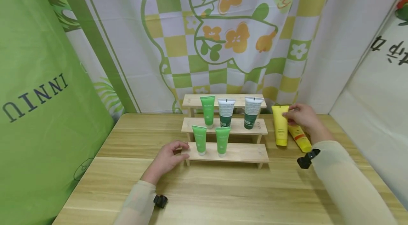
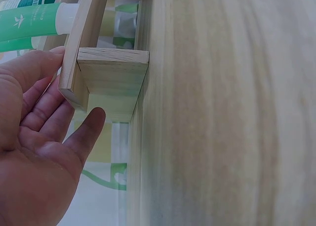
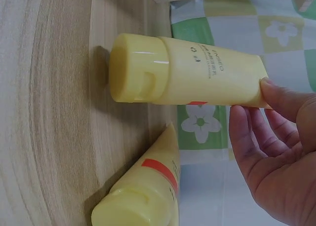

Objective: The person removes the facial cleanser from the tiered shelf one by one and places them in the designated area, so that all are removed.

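Observation:
My right hand (image 1: 304,116) pinches a yellow squeeze tube (image 1: 280,126) at its flat crimped end, cap down. In the right wrist view, the tube's cap (image 3: 140,67) hangs close over the tabletop. A second yellow tube (image 1: 300,139) with a red band lies on the table beneath that hand. My left hand (image 1: 169,156) holds the left end of the lowest step of a wooden three-step rack (image 1: 245,151), with fingertips at the board's edge in the left wrist view. Two green tubes (image 1: 199,140) stand on this lowest step, caps down.
On the middle step stand another green tube (image 1: 208,111) and two white-and-dark-green tubes (image 1: 226,111), leaning back against the top step (image 1: 237,99). A patterned curtain (image 1: 223,41) hangs behind the wooden table (image 1: 223,193); green cloth (image 1: 47,111) hangs at left.

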Demonstrator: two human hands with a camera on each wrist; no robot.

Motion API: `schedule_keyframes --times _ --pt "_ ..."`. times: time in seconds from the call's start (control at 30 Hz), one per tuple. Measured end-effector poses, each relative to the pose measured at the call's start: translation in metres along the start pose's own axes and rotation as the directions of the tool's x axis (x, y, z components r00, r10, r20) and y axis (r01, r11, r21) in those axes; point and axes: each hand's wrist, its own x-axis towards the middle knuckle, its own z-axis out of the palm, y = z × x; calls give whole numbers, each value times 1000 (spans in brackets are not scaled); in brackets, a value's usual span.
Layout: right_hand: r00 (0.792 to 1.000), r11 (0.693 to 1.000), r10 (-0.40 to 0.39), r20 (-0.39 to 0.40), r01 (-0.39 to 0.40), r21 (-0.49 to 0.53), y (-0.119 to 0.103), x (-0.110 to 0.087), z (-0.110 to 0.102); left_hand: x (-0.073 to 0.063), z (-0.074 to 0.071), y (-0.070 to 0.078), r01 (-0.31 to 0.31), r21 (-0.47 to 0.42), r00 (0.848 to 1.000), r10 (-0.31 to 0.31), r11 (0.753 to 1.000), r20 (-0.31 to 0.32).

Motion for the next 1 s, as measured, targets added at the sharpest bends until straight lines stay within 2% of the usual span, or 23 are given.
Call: schedule_keyframes --times 0.27,0.47,0.67,0.8,0.9,1.0 --pt "999 993 34 16 -32 -117 1 12 12 0 0 -2 -14 0 1000 14 1000 5" --pt "999 972 33 4 -31 -233 8 20 17 0 0 -1 -20 1 1000 20 1000 1" --pt "999 953 35 3 -33 -302 17 24 19 0 0 0 -19 -1 1000 19 1000 -1" --pt "1000 967 20 -16 -23 -252 22 23 20 -1 -1 0 -21 1 1000 21 1000 -1" --pt "999 984 33 -32 -38 -175 24 20 21 -1 -1 -1 -20 5 1000 20 1000 -2" --pt "997 988 46 -54 -54 -147 25 16 22 -1 -1 0 -19 6 1000 19 1000 -2"
